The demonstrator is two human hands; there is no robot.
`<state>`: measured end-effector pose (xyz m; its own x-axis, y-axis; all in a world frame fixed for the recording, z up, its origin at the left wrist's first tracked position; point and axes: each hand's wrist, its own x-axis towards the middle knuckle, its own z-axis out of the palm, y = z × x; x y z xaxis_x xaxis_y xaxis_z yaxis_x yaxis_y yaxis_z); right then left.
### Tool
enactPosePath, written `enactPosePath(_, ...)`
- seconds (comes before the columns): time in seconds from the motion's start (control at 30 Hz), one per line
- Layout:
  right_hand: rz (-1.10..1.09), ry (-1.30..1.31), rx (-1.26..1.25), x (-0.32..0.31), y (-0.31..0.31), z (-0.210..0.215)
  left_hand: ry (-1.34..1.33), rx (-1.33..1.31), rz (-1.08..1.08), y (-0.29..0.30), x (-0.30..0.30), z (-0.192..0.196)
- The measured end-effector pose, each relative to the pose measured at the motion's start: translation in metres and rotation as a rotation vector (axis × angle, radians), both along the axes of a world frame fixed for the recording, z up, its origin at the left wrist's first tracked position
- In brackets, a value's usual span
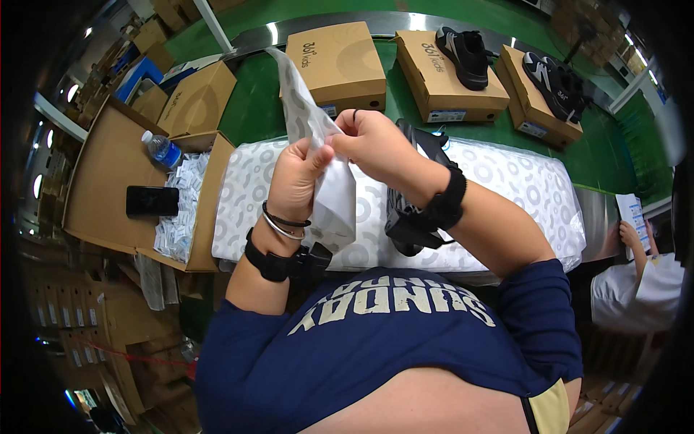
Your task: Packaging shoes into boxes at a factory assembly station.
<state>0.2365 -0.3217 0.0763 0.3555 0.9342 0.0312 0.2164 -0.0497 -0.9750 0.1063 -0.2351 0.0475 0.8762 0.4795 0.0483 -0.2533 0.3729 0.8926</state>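
Observation:
A white sheet of wrapping paper with a grey pattern is pinched between my two hands, bunched and standing upright. My left hand closes round its left side, thumb up. My right hand grips it from the right with bent fingers, close to my left thumb. Underneath lies a thick stack of patterned paper. A black shoe rests on that stack, partly hidden behind my right forearm. Just beyond my hands is a closed brown shoebox.
An open carton at left holds many small white packets, a black phone and a water bottle. Farther back, black shoes stand on a second shoebox. At right another person's hand holds a printed sheet.

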Motion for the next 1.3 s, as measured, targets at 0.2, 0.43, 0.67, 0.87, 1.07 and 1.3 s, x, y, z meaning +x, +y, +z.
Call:
enactPosePath(0.2, -0.275, 0.591, 0.121, 0.083, -0.043, -0.002, 0.314, 0.191, 0.337, 0.056, -0.044, -0.001)
enactPosePath(0.43, -0.579, 0.904, -0.275, 0.166, -0.241, -0.089, 0.642, 1.241, 0.607, 0.096, -0.061, 0.061)
enactPosePath(0.67, -0.689, 0.355, -0.574, 0.146, -0.279, -0.137, 0.198, 1.985, -0.732, -0.064, 0.139, 0.032)
enactPosePath(0.87, -0.276, -0.754, -0.843, 0.201, -0.218, -0.084, 0.688, 2.227, -1.535, -0.166, 0.26, -0.057)
enactPosePath(1.07, -0.912, -0.8, 0.003, 0.327, -0.094, -0.054, 0.69, 2.024, -1.344, -0.196, 0.267, -0.049)
enactPosePath(1.3, -0.615, -0.191, 0.223, 0.354, -0.054, -0.079, 0.684, 2.025, -1.427, -0.213, 0.27, -0.049)
